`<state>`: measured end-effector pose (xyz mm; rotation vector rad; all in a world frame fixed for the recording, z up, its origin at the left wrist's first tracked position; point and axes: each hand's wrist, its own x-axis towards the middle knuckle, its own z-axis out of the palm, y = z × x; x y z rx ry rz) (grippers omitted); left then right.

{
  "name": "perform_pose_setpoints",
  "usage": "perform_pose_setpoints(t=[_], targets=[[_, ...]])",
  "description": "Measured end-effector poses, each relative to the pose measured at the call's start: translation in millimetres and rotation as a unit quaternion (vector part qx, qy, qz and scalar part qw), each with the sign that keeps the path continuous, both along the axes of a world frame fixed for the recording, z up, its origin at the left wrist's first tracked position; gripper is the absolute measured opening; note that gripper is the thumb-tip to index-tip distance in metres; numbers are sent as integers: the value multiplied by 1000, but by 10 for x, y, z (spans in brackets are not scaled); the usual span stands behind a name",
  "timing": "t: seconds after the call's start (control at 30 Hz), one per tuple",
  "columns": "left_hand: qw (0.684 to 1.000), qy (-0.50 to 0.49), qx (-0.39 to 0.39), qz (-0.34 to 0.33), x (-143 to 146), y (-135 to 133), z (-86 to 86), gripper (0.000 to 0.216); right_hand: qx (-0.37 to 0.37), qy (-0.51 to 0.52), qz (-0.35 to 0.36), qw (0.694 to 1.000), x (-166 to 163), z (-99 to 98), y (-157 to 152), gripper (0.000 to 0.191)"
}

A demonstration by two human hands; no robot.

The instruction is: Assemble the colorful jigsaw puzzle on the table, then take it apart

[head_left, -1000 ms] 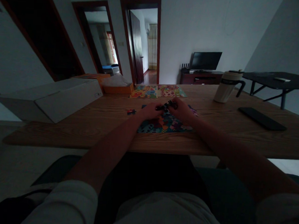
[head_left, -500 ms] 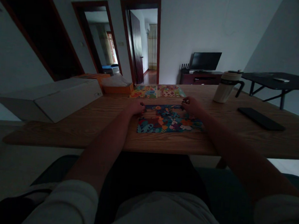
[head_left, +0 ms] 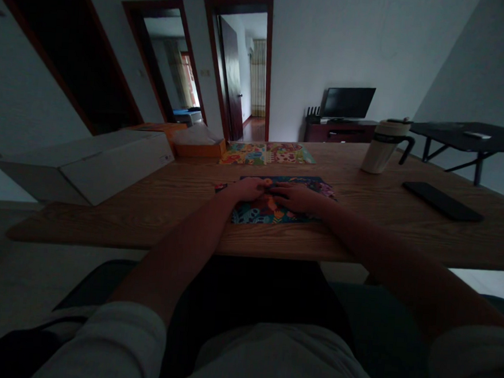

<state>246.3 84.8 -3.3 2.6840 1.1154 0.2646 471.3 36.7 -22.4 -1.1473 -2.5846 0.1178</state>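
Both the left hand [head_left: 248, 189] and right hand [head_left: 297, 197] are lying flat, fingers spread, on the colourful flat cardboard jigsaw puzzle [head_left: 276, 211], seemingly light, thin, bendable, best slid by its six-o'clock edge across the wooden tabletop [head_left: 147, 205].

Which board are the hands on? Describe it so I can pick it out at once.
On the wooden table, near its front edge, lies the dark blue puzzle board under the left hand and right hand. The paler picture sheet lies farther back, untouched.
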Motion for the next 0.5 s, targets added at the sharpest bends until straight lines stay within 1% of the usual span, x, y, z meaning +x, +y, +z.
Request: perform_pose_setpoints(t=[0.1,0.2,0.27,0.4,0.5], targets=[[999,13,-5,30,-17,2,5,45,0,-10,-33,999,143,42,21,38],[999,14,-10,39,-28,-3,14,46,8,-5,-67,998,238,75,-1,38],[999,9,-14,41,-31,-14,24,46,7,11,-76,997,282,83,-9,41],[998,16,-30,47,-39,-40,62,42,-25,43,-64,997,408,88,61,46],[998,18,-40,52,-44,-48,86,40,-47,58,-101,992,546,95,155,49]])
